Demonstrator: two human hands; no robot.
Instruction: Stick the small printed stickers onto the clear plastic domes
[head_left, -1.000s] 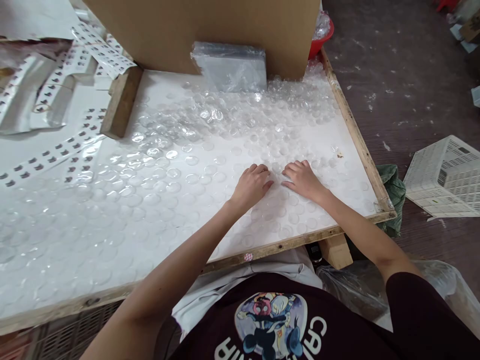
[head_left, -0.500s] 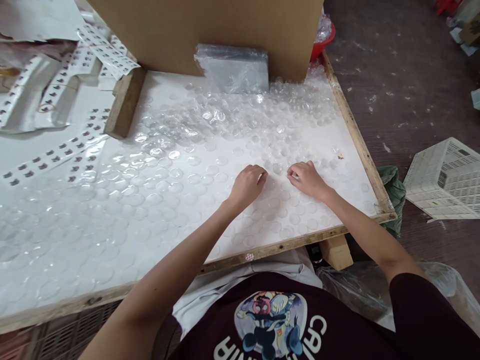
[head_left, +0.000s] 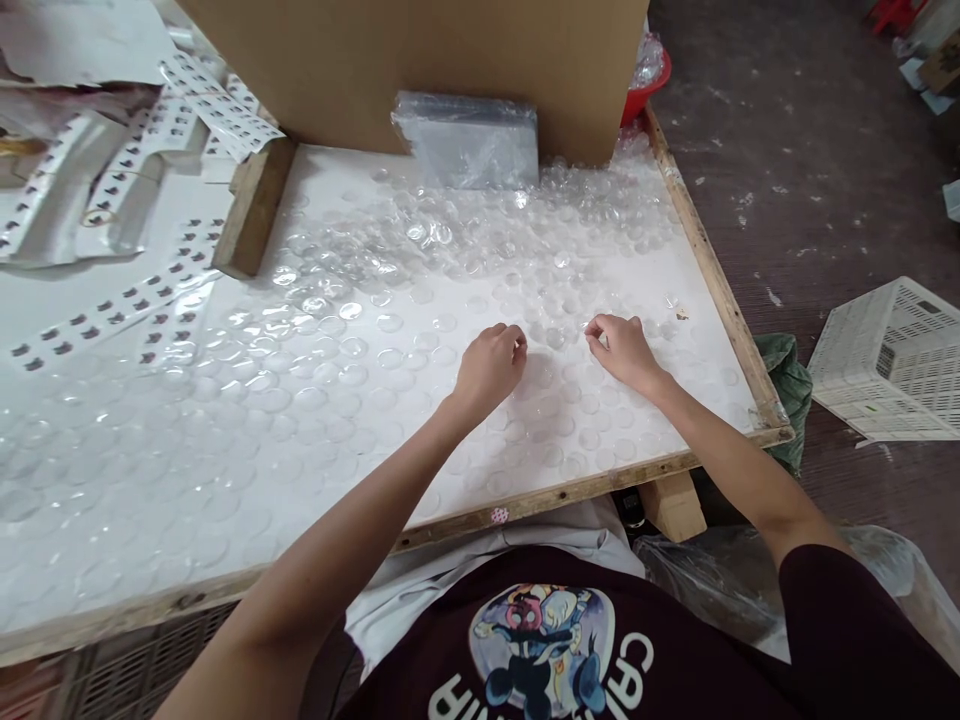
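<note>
Many clear round plastic discs lie over a white tabletop [head_left: 322,165]. My left hand [head_left: 491,370] is low over the discs near the table's middle, its fingers curled in with the tips pinched; anything between them is too small or hidden to make out. To its right, my right hand [head_left: 624,350] is also closed, thumb and forefinger together among single discs, and what it holds, if anything, does not show. A loose disc [head_left: 555,338] lies in the gap between the two hands. Behind them, a denser heap of discs [head_left: 480,245] stretches across the table.
A packet of clear plastic sleeves [head_left: 476,145] leans on an upright cardboard sheet [head_left: 420,50]. Sticker strips [head_left: 112,310] and a wooden block [head_left: 255,215] are at left. A wooden rim [head_left: 712,265] edges the table; a white crate [head_left: 892,360] stands on the floor.
My hands have moved slightly apart: the left a little to the left, the right a little to the right and farther from me. Both stay closed.
</note>
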